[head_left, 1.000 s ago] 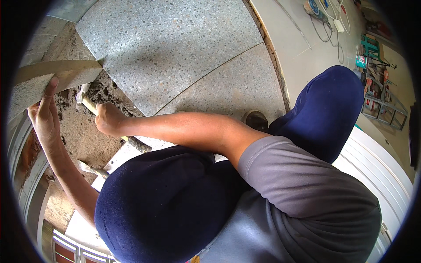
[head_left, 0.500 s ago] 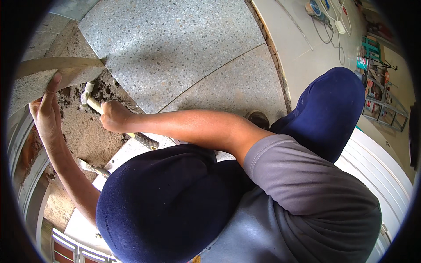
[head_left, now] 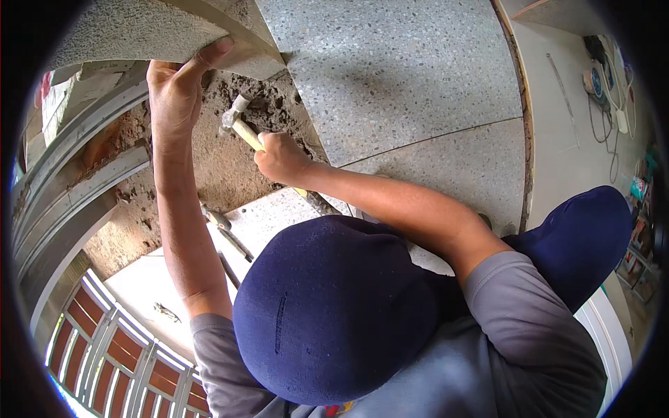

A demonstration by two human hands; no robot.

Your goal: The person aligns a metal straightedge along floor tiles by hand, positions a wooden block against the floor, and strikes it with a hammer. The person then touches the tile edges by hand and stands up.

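My left hand (head_left: 174, 97) grips the near edge of a raised, tilted speckled slab (head_left: 132, 31), thumb on its face and other fingers underneath. My right hand (head_left: 282, 157) is closed round the yellow handle of a hammer (head_left: 237, 111), whose pale head hangs below the slab over dark, crumbly mortar (head_left: 268, 104) on a sandy bed (head_left: 223, 160). Laid terrazzo tiles (head_left: 404, 56) border the bed on the right. Another tool (head_left: 219, 219) lies below the hands, partly hidden by my bent knee (head_left: 327, 299).
Metal rails (head_left: 83, 181) run along the left, with slatted metal panels (head_left: 118, 348) at lower left. A pale floor beyond a narrow gap at the right holds a power tool with cables (head_left: 592, 83) and a long rod (head_left: 561, 90). Assorted clutter (head_left: 644, 237) sits at the far right.
The camera view has swung, so the slab, hands and floor now appear higher and farther right, with more slatted panels showing. Both hands keep their hold on slab and hammer.
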